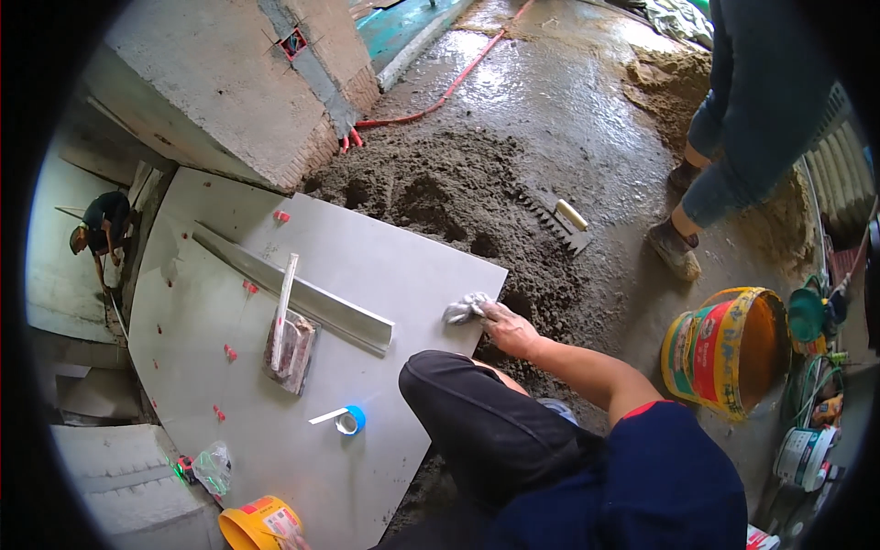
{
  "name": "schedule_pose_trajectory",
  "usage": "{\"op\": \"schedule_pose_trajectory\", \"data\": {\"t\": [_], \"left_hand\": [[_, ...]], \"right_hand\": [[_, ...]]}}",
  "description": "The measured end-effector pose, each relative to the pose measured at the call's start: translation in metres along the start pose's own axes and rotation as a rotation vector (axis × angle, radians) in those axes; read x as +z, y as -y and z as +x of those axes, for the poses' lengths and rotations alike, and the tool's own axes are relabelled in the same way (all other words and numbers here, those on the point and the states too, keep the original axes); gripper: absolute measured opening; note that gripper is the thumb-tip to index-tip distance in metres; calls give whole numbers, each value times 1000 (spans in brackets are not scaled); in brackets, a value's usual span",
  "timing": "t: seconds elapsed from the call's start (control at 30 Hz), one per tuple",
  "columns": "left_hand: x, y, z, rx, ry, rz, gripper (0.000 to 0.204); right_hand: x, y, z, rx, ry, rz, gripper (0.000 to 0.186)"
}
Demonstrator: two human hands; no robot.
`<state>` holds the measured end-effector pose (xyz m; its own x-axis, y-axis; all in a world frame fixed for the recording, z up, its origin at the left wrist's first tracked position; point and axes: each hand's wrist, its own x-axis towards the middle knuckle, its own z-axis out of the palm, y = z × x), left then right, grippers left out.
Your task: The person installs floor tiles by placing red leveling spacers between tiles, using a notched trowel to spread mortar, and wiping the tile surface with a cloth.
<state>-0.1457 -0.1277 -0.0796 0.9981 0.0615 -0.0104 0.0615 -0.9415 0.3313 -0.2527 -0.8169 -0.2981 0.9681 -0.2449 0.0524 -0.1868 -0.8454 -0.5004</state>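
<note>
My right hand [511, 332] is closed on a crumpled grey rag [467, 309], pressed against the large grey tile [440, 270] near its right edge. At the lower edge of the view, a small part of my left hand [291, 541] shows by a yellow bucket [246, 525]; its grip is cut off. On the tiled surface lie a long metal straightedge [298, 291], a dirty block-shaped tool [293, 353] with a long pale handle, and a blue-rimmed roll of tape [349, 421] with a white strip sticking out. Small red tile-levelling pieces [230, 352] sit along the joints.
Loose dark mortar [431, 183] borders the tile, with a notched trowel [561, 223] on it. One person's legs [747, 165] stand at the upper right, near a large yellow bucket [724, 348]. Another person [104, 225] bends at far left. A red hose [449, 87] crosses the wet floor.
</note>
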Motion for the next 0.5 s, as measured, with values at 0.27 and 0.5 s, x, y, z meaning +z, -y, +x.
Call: {"op": "schedule_pose_trajectory", "data": {"t": [0.27,0.5], "left_hand": [[99,25,47,-15,481,221,87],[142,-9,43,39,746,399,95]], "right_hand": [[-58,48,125,333,199,348,47],[-18,16,78,859,-410,538,86]]}}
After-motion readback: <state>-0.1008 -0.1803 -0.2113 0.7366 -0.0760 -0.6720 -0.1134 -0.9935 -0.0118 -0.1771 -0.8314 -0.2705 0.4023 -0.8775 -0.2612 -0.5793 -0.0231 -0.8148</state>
